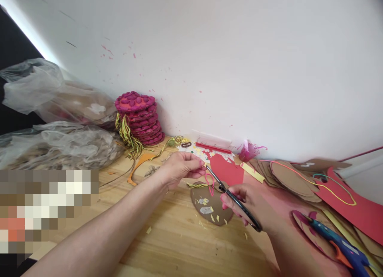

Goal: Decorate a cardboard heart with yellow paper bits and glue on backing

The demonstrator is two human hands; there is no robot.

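Observation:
My left hand [185, 168] is closed in a pinch on a small yellow paper scrap [205, 164], mostly hidden by the fingertips. In my right hand [245, 199] is a pair of black scissors [229, 193], its tips pointing up and left, right beside the scrap. The blades look close together. Below both hands lies a round brown cardboard disc [197, 207] with pale patches and several yellow snippets on it. A pink cord loop [210, 183] and yellow-green threads [197, 185] rest at its upper edge.
A stack of magenta bumpy discs [143, 121] stands by the wall, left of red paper [229, 169] and small star cutouts [206, 153]. Plastic bags [68, 141] fill the left. On the right are cardboard discs [290, 179] and a blue glue gun [335, 237].

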